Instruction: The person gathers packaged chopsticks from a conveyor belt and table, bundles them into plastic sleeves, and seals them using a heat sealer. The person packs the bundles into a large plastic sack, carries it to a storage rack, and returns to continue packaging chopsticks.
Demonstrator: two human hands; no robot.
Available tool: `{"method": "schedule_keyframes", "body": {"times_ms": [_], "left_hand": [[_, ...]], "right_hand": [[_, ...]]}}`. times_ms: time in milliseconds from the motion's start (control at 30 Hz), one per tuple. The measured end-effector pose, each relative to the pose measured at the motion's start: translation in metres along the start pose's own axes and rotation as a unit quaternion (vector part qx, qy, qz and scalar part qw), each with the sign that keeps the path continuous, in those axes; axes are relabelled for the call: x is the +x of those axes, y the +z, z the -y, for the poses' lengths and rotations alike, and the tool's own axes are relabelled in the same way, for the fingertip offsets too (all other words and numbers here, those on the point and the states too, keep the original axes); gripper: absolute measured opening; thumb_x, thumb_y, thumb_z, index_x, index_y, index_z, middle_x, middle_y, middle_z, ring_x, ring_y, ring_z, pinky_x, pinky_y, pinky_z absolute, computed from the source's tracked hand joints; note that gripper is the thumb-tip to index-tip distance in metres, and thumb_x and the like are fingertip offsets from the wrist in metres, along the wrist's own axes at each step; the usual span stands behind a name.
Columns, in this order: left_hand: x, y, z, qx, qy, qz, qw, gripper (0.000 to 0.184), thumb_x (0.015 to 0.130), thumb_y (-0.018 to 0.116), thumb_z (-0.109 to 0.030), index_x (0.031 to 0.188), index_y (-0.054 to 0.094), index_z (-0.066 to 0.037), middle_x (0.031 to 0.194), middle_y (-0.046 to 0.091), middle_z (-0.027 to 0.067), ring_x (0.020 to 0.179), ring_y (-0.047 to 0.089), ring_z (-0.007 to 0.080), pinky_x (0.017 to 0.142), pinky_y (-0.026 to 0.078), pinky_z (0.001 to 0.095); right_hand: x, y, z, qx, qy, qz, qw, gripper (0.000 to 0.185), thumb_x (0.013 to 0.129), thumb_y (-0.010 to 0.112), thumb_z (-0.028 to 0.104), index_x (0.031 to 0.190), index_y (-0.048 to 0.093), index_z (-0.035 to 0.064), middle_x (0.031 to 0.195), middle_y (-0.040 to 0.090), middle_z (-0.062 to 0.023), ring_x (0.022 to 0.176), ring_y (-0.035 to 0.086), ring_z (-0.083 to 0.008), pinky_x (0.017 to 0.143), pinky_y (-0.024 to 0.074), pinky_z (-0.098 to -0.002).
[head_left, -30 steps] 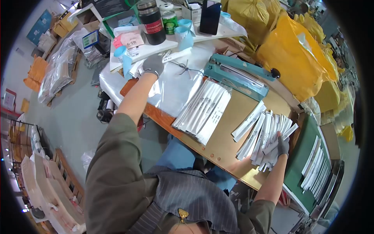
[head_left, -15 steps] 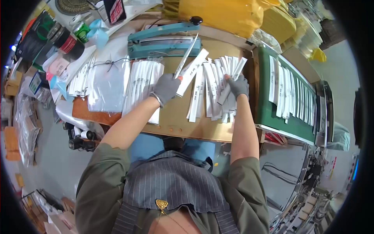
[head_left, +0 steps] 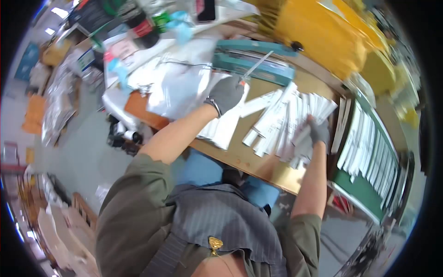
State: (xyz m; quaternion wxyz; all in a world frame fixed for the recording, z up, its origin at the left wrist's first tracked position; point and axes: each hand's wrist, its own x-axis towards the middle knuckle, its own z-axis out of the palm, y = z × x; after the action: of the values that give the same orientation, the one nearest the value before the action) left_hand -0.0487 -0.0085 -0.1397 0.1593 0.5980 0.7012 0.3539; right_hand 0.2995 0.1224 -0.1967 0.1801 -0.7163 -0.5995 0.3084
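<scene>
My left hand (head_left: 227, 94), in a grey glove, is closed on a long thin white packet (head_left: 258, 63) seen nearly edge-on, pointing up and away toward the teal bag sealer (head_left: 254, 60). Beneath that hand is a stack of white packets (head_left: 226, 127). My right hand (head_left: 318, 130), also gloved and slightly blurred, is closed around a white printed packet at the right side of a fanned pile of packets (head_left: 281, 120). Between my left hand and the pile, one more packet (head_left: 259, 104) lies slanted on the brown tabletop.
To the right, a green tray (head_left: 353, 184) holds a row of similar packets. Clear plastic bags (head_left: 182, 94) lie on the left. Behind are a yellow bag (head_left: 323, 34), a phone (head_left: 205, 10) and a dark jar (head_left: 140, 27). The table's front edge (head_left: 240, 164) faces me.
The whole view has turned, so the table appears farther right and tilted. My left hand still grips its packet, now over the left stack; my right hand stays at the pile.
</scene>
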Motion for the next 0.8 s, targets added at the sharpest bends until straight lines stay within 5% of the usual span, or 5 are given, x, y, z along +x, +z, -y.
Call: {"method": "schedule_keyframes", "body": {"times_ms": [367, 433, 533, 700, 800], "left_hand": [[-0.004, -0.131, 0.147, 0.513, -0.079, -0.130, 0.845, 0.040, 0.082, 0.054, -0.033, 0.107, 0.055, -0.002, 0.103, 0.059, 0.0154, 0.095, 0.056, 0.0311, 0.080, 0.044, 0.0441], [0.005, -0.065, 0.105, 0.313, 0.159, -0.234, 0.907, 0.039, 0.081, 0.060, -0.033, 0.104, 0.055, -0.001, 0.103, 0.059, 0.0164, 0.094, 0.057, 0.0329, 0.081, 0.045, 0.0410], [-0.001, 0.023, -0.028, -0.045, 0.076, -0.019, 0.996, 0.044, 0.084, 0.057, -0.036, 0.113, 0.055, -0.003, 0.106, 0.060, 0.0173, 0.103, 0.055, 0.0333, 0.089, 0.043, 0.0391], [0.021, 0.166, -0.053, 0.143, -0.094, 0.028, 0.985, 0.095, 0.082, 0.036, -0.067, 0.133, 0.026, 0.012, 0.137, 0.031, 0.0301, 0.126, 0.032, 0.0429, 0.104, 0.028, 0.0442], [0.003, 0.168, -0.086, -0.331, -0.154, 0.101, 0.925, 0.085, 0.078, 0.053, -0.063, 0.117, 0.047, 0.013, 0.113, 0.056, 0.0268, 0.107, 0.054, 0.0346, 0.091, 0.041, 0.0373]], "right_hand": [[-0.001, 0.010, 0.007, -0.039, -0.016, -0.054, 0.998, 0.095, 0.067, 0.064, 0.061, 0.135, 0.035, 0.0007, 0.127, 0.049, -0.0233, 0.118, 0.046, -0.0353, 0.097, 0.0363, -0.0383], [0.013, 0.012, -0.011, -0.079, -0.033, -0.045, 0.995, 0.094, 0.067, 0.064, 0.061, 0.133, 0.037, 0.0002, 0.128, 0.048, -0.0231, 0.119, 0.046, -0.0346, 0.098, 0.0356, -0.0377], [-0.016, 0.003, 0.015, -0.074, -0.015, -0.047, 0.996, 0.101, 0.066, 0.063, 0.063, 0.138, 0.028, 0.0001, 0.133, 0.042, -0.0255, 0.123, 0.042, -0.0372, 0.100, 0.0344, -0.0404], [-0.013, 0.014, 0.014, -0.161, 0.036, -0.061, 0.984, 0.098, 0.069, 0.053, 0.069, 0.138, 0.028, 0.0047, 0.137, 0.033, -0.0254, 0.125, 0.038, -0.0377, 0.101, 0.0334, -0.0433], [-0.060, 0.014, 0.040, -0.006, -0.022, 0.056, 0.998, 0.080, 0.071, 0.061, 0.059, 0.115, 0.046, -0.0063, 0.105, 0.059, -0.0275, 0.099, 0.059, -0.0367, 0.083, 0.0455, -0.0392]]}}
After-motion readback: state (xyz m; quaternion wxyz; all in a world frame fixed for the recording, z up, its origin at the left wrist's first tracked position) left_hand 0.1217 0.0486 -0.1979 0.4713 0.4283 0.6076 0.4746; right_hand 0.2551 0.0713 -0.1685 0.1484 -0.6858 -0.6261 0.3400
